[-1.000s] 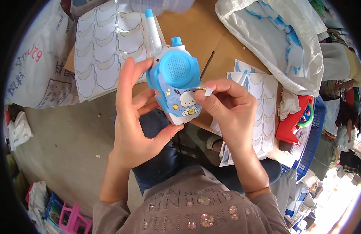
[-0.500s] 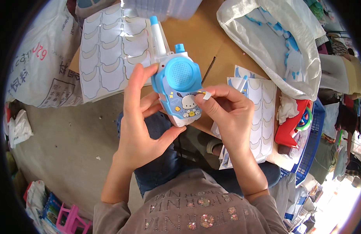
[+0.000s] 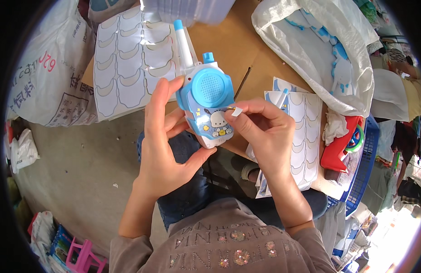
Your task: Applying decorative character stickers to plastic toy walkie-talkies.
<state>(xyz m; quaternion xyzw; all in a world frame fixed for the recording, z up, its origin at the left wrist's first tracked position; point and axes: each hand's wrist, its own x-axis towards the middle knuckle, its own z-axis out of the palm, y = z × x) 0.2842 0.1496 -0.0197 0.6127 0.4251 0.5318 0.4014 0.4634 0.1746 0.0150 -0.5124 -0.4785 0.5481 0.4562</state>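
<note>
A light-blue and white toy walkie-talkie (image 3: 212,87) stands tilted in my left hand (image 3: 161,141), whose fingers and thumb grip its left side and bottom. It has a white antenna with a blue tip, a round speaker grille and a cartoon dog sticker (image 3: 215,122) on its lower front. Against the right edge of that front, the thumb and forefinger of my right hand (image 3: 267,136) pinch a small white sticker piece (image 3: 237,111). Whether this piece is joined to the dog sticker is hidden by the fingertips.
Sticker sheets (image 3: 128,63) lie at the back left and more sheets (image 3: 306,136) at the right on a brown cardboard surface (image 3: 265,68). A white sack (image 3: 363,68) holds blue-and-white toy parts. Beyond stand a red toy part (image 3: 334,154) and a blue basket (image 3: 363,168).
The walkie-talkie has shifted very slightly up and left. The white piece in my right fingertips has moved a little left. Both hands keep their grip.
</note>
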